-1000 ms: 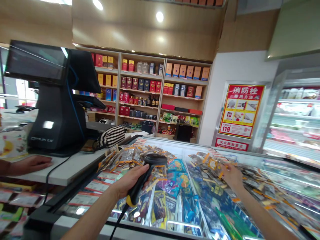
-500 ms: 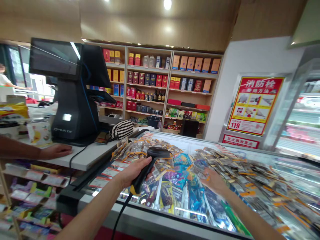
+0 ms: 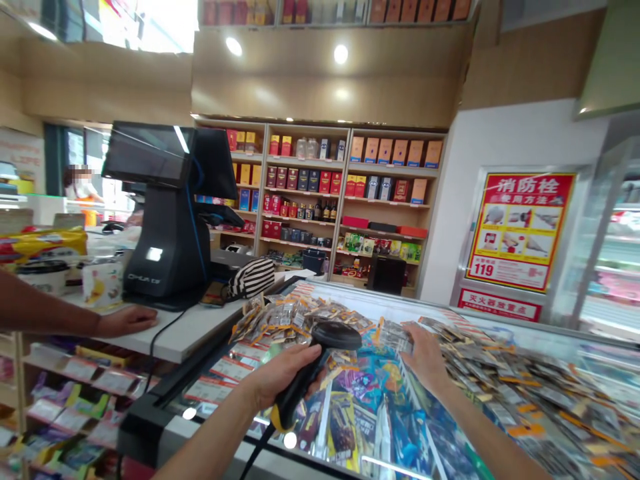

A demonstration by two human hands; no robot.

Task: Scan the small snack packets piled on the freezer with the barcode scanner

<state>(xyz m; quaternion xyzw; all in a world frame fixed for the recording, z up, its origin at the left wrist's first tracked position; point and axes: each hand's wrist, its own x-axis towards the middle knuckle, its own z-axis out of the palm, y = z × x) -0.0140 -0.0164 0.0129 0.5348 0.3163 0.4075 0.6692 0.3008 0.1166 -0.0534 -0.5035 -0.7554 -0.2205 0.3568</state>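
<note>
Packet: We find the packet [image 3: 393, 335] at the right hand [image 3: 424, 353], between the left pile [image 3: 295, 313] and the right pile [image 3: 540, 400]; whether it touches the case [image 3: 373, 302] below, we cannot tell.
Right-hand grip: Thumb and fingers appear to pinch the packet's near end.
Change: One second ago this hand is at the right pile; now it sits left of that pile, near the scanner [image 3: 336, 335].
Meaning: We judge that both hands now serve one packet.
Scanner: The left hand [image 3: 287, 373] wraps it firmly, head just beside the packet, apart in our view.
Cord: The cord [image 3: 257, 455] trails toward us.
Counter: A co-worker's hand [image 3: 127, 320] rests on the counter [image 3: 177, 341], near the terminal [image 3: 167, 250], as before.
</note>
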